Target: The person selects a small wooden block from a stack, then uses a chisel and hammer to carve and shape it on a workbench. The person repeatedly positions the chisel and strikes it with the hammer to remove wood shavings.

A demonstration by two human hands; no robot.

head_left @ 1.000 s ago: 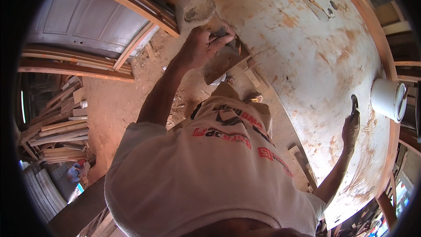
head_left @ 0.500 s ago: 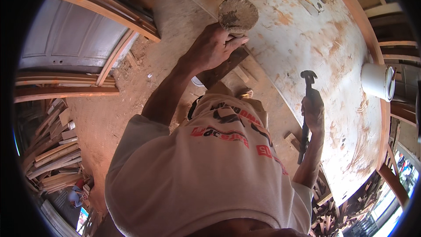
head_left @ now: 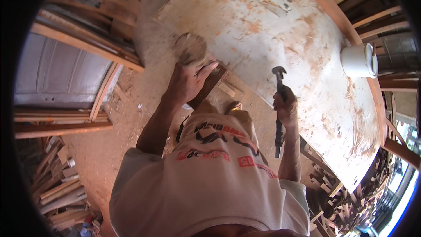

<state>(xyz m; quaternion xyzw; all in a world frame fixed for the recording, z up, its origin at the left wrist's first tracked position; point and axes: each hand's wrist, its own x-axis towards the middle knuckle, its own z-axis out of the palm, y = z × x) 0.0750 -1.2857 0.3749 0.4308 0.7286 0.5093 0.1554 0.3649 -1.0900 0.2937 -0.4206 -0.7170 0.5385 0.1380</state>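
Observation:
My left hand (head_left: 191, 81) is closed around the lower side of a round, dusty brown object (head_left: 191, 47) with a rough, crusted face; whether it is a tin or a block I cannot tell. It is held up over the ground near the edge of a white, stained board (head_left: 315, 87). My right hand (head_left: 286, 104) grips a claw hammer (head_left: 279, 135) by its dark handle, head upward and apart from the board's surface. Beyond my left hand, a brown plank (head_left: 214, 83) reaches to the board's edge.
A white bucket (head_left: 357, 61) lies at the board's right side. Farther off on the board is a small tool-like thing (head_left: 274, 6). Framed panelled doors (head_left: 66, 72) stand at the left. Wood offcuts are heaped at the lower left (head_left: 63, 188) and lower right (head_left: 351, 202).
In the picture, my left hand and the round object have shifted left and down. My right hand and the hammer have shifted left. The whole view has also swung; both grips are unchanged.

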